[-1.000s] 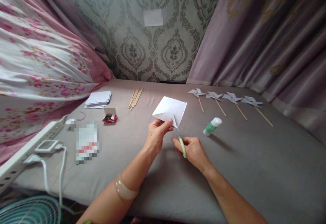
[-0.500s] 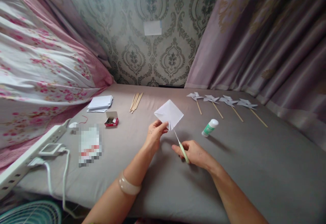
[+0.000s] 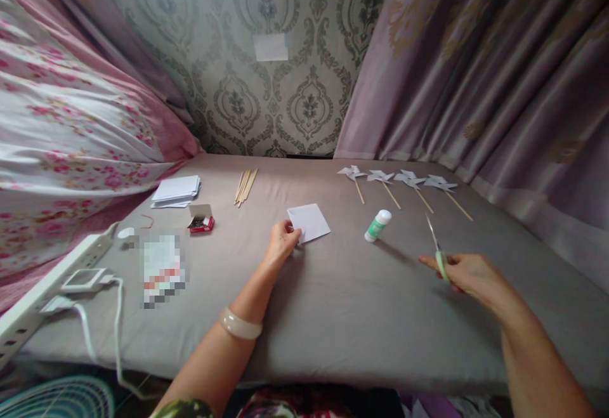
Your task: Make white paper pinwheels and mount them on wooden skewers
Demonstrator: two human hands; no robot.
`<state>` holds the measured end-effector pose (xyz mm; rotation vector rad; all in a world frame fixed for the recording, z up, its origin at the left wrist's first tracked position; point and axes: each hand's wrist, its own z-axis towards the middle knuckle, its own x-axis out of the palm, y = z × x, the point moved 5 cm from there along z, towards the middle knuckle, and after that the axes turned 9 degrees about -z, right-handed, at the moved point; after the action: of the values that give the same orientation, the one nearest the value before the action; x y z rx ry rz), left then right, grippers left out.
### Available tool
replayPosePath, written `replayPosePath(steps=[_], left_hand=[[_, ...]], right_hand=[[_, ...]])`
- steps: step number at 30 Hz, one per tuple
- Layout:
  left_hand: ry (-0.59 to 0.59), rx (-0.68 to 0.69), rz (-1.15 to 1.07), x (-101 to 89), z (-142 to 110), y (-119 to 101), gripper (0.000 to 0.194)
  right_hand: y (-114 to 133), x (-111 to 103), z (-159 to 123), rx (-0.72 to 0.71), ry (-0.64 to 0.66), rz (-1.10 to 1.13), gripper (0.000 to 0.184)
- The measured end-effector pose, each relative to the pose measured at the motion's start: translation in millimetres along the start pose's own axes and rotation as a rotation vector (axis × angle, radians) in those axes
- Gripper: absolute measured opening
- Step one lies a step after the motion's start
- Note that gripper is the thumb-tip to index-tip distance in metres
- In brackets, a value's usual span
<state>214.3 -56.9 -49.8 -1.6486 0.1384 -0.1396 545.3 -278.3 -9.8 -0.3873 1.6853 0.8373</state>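
Note:
A square of white paper (image 3: 311, 222) is pinched at its near left corner by my left hand (image 3: 283, 241), low over the grey cloth (image 3: 333, 316). Off to the right, my right hand (image 3: 469, 273) grips scissors (image 3: 440, 259) by their pale green handles, blades pointing up and away. A glue stick (image 3: 379, 226) with a white cap and green label stands between the two hands. Paper pinwheels on sticks (image 3: 410, 179) lie in a row beyond the scissors.
Wooden sticks (image 3: 245, 187), a stack of white paper (image 3: 176, 190) and an open red box (image 3: 202, 222) of small metal pieces lie at the back left. A blurred packet (image 3: 163, 269) is nearer me. Along the left edge runs a power strip (image 3: 52, 288) with white cables.
My right hand has carried the scissors away from the paper to the right. My left hand has lowered the paper slightly and turned it.

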Motion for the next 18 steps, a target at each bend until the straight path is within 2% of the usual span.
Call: replayPosePath(steps=[3,5,6,8,9,10,12,14,16,18], left_hand=[[-0.017,0.023,0.075,-4.2,-0.3,-0.6,0.012],[-0.100,0.136,0.184,-9.1,-4.1,-10.5,0.018],[-0.158,0.221,0.237,-10.7,-8.2,-18.5,0.023],[-0.210,0.375,0.272,-6.8,-21.0,-34.8,0.035],[-0.159,0.395,0.226,0.1,-28.1,-39.7,0.037],[-0.018,0.364,0.149,12.2,-35.5,-41.3,0.036],[0.374,0.203,-0.075,44.6,-56.4,-38.0,0.038],[0.639,0.046,-0.244,70.9,-81.3,-32.2,0.046],[0.715,-0.051,-0.320,84.2,-98.0,-25.0,0.047],[0.744,-0.133,-0.354,89.6,-106.5,-17.1,0.044]], right_hand=[[-10.6,2.7,-1.3,0.098,0.207,-0.153,0.048],[-2.7,-7.2,-8.8,0.111,0.163,-0.298,0.051],[3.5,-13.3,-14.2,0.123,0.096,-0.351,0.052],[22.2,-17.7,-27.5,0.052,0.000,-0.323,0.052],[33.3,-15.5,-35.3,-0.015,-0.028,-0.268,0.051],[44.7,-10.5,-43.8,-0.086,-0.041,-0.206,0.050],[68.1,4.2,-62.7,-0.227,-0.072,-0.124,0.045],[89.5,22.2,-81.8,-0.319,-0.114,-0.119,0.037],[109.0,39.3,-98.5,-0.392,-0.162,-0.150,0.028],[121.9,53.6,-108.8,-0.408,-0.152,-0.147,0.023]])
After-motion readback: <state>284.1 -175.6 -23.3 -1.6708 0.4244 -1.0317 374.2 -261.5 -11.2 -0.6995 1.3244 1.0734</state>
